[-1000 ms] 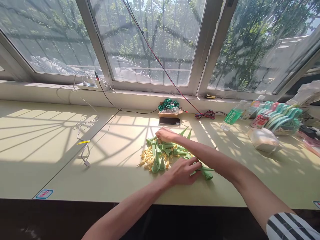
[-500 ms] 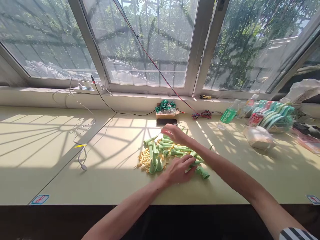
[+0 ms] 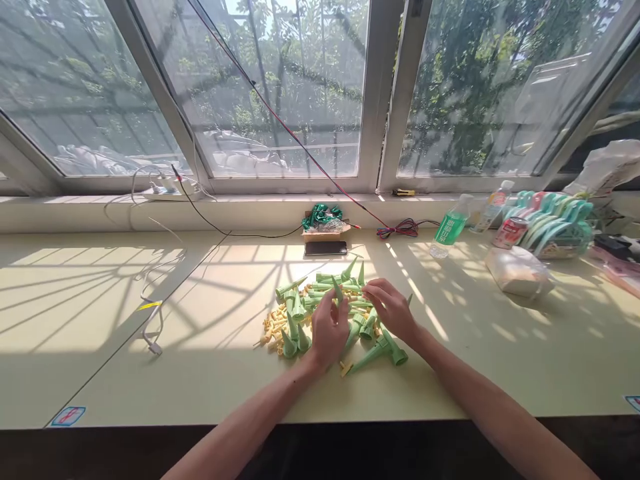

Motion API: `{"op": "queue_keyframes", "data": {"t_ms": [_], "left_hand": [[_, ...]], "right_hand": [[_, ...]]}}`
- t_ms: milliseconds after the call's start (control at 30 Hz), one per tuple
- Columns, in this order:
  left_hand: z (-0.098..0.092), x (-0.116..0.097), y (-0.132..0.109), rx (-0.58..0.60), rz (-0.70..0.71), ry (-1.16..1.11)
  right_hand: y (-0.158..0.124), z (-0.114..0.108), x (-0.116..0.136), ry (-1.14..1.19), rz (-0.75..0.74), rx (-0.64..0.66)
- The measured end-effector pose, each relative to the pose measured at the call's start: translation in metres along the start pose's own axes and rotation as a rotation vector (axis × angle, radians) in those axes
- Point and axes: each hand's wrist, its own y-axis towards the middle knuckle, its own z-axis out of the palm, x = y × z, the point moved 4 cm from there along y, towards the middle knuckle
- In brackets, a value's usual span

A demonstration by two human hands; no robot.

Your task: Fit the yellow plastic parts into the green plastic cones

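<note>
My left hand (image 3: 329,330) is closed around a green plastic cone (image 3: 337,289), its pointed tip sticking up above the fingers. To the right, my right hand (image 3: 393,308) has its thumb and fingertips pinched together; what they hold, if anything, is too small to make out. Both hands are over a pile of green cones (image 3: 295,305), some standing and others lying on their sides. Small yellow plastic pieces (image 3: 274,328) lie heaped at the pile's left. One separate yellow piece (image 3: 346,369) rests at the front, by the tip of a lying cone (image 3: 373,353).
Behind the pile are a black phone (image 3: 325,248) and a small box (image 3: 324,233) with green ribbon-like material. A green-labelled bottle (image 3: 450,228), a red can (image 3: 510,233), hangers (image 3: 565,223) and a wrapped packet (image 3: 520,272) stand at the right. A white cable (image 3: 155,319) lies left.
My left hand has shifted left and turned the cone from pointing right to pointing up. My right hand has drawn back from the pile's far side to the right. The view has shifted slightly.
</note>
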Motion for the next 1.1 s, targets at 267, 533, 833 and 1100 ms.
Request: {"op": "queue_keyframes", "data": {"t_ms": [267,533,833,1100], "left_hand": [[0.0,0.001,0.008,0.037,-0.054,-0.025],[-0.001,0.002,0.01,0.047,-0.055,-0.054],[0.002,0.002,0.009,0.112,-0.086,-0.099],[0.002,0.002,0.008,0.134,-0.083,-0.077]], "right_hand": [[-0.001,-0.003,0.0,0.027,0.076,-0.05],[0.0,-0.006,0.008,0.08,0.083,-0.075],[-0.002,-0.003,0.006,0.088,0.131,-0.074],[-0.005,-0.001,0.006,0.11,0.153,-0.051]]}}
